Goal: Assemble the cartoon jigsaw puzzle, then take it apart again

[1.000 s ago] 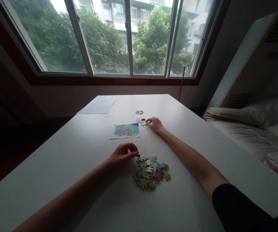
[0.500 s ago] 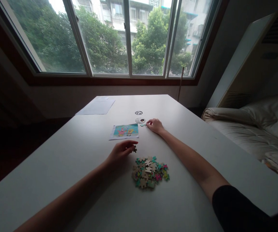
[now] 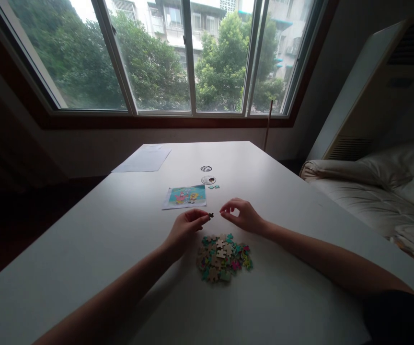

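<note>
My left hand [image 3: 185,228] pinches a small dark puzzle piece [image 3: 210,215] at its fingertips, just above the white table [image 3: 85,249]. A short gap to the right, my right hand [image 3: 241,215] hovers with thumb and forefinger curled toward that piece and nothing visible in them. A heap of loose puzzle pieces [image 3: 223,258], teal, pink and tan, lies just in front of both hands. Behind the hands lies a cartoon reference picture [image 3: 185,196], and a couple of joined teal pieces [image 3: 213,187] sit to its right.
A small round lid-like disc [image 3: 208,179] and a round cable hole [image 3: 206,168] lie behind the picture. A sheet of paper [image 3: 143,159] rests at the table's far left. A bed with a pale quilt [image 3: 372,187] stands on the right, a wide window [image 3: 189,57] beyond.
My left hand lifted a piece off the heap and carried it forward. My right hand left the teal pieces by the disc and drew back toward the left hand.
</note>
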`<state>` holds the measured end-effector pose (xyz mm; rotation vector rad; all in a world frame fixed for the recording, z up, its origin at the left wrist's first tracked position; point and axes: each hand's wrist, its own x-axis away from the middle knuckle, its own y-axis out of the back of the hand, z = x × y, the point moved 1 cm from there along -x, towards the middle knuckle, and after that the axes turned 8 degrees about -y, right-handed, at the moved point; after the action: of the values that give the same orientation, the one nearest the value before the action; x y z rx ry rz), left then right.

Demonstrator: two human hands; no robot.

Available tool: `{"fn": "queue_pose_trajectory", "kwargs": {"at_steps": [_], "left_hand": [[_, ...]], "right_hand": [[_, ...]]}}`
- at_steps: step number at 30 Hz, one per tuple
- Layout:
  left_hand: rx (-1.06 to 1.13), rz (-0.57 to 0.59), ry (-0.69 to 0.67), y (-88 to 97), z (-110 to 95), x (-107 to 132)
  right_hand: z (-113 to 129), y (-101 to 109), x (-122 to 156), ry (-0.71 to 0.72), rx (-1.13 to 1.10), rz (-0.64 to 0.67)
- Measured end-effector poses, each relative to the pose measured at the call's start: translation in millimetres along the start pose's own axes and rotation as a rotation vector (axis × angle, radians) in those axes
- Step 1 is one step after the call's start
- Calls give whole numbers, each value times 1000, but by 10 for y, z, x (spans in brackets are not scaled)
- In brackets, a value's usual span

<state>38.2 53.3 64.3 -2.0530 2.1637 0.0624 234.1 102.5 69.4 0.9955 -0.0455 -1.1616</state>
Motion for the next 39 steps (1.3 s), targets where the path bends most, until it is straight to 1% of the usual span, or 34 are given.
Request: {"fn": "queue_pose_trajectory", "kwargs": {"at_steps": [2, 5, 9, 11, 15, 18, 21, 24, 28, 31, 35, 39], "left_hand": [[44, -21, 25, -69, -5, 33], [102, -43, 51, -150, -41, 86], [158, -52, 82, -203, -90, 135], [175, -48, 91, -214, -100, 146], [186, -26, 77, -221, -96, 147], [172, -11, 45, -215, -84, 140], [133, 8, 1, -205, -66, 133], [61, 39, -49, -200, -51, 130], [-108, 114, -120, -157, -68, 106], [-283, 209, -175, -54, -101, 51], [-502, 397, -198, 118, -118, -30], [-636, 525, -241, 196, -122, -51]], "right_hand": [[144, 23, 120, 33, -62, -29], [258, 27, 199, 45, -100, -85], [282, 8, 230, 78, -56, -185], [277, 2, 243, 103, -21, -212], [266, -3, 256, 151, 18, -211], [254, -4, 249, 159, 33, -206], [238, -4, 242, 152, 36, -209], [225, -10, 244, 162, 30, -182], [181, -7, 243, 154, 42, -155], [76, 38, 212, 144, 81, -214], [-167, 142, 135, 96, 117, -311], [-346, 197, 87, 50, 100, -355]]}}
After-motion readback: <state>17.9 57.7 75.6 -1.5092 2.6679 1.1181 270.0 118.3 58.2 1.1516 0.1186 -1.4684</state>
